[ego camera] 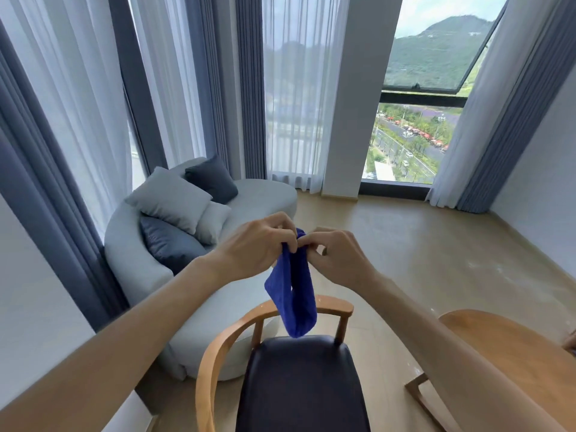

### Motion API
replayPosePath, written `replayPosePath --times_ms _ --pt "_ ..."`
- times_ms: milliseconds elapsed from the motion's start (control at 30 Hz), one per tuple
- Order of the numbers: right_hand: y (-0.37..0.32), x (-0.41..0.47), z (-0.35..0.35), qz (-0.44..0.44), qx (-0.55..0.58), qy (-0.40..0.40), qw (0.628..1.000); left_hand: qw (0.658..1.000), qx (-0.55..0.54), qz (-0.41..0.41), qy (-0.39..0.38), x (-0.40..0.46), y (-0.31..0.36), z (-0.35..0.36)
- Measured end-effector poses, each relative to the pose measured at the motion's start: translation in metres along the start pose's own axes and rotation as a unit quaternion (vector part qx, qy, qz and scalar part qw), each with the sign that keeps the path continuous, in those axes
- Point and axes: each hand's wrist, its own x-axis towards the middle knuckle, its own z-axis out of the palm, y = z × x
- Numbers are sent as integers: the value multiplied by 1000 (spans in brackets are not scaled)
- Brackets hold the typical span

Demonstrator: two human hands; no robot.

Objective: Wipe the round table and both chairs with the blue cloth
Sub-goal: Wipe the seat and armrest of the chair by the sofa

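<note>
No readable writing or labels anywhere. Left hand [258, 244] and right hand [338, 257] both pinched the top edge of one blue cloth [293, 294], which hung above one chair [299, 378], not touching the seat. Round table [511, 347] sat near right. One sofa [149, 263] far left carried five cushions.

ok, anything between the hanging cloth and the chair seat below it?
Nothing. In the head view the blue cloth, pinched by both hands, hangs just above the dark chair seat, apparently not touching.
</note>
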Motion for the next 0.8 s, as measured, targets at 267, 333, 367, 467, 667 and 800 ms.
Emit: replayPosePath --times_ms 267,333,367,467,667,800 --pt "-9 -8 0 108 154 3 982 997 -49 -50 25 2 20 12" --pt "-10 -10 -2 138 231 6 963 996 -62 -63 33 1 23 12" --pt "-9 -10 -4 147 259 5 955 994 -72 -69 36 0 23 12" --pt "-10 -12 -12 150 285 -9 947 989 -112 -90 19 0 25 10" --pt "-6 -18 -24 134 315 -1 940 982 -120 -148 -9 5 29 2" --pt "17 -34 -24 143 213 -235 938 980 -126 -155 10 4 31 -7"
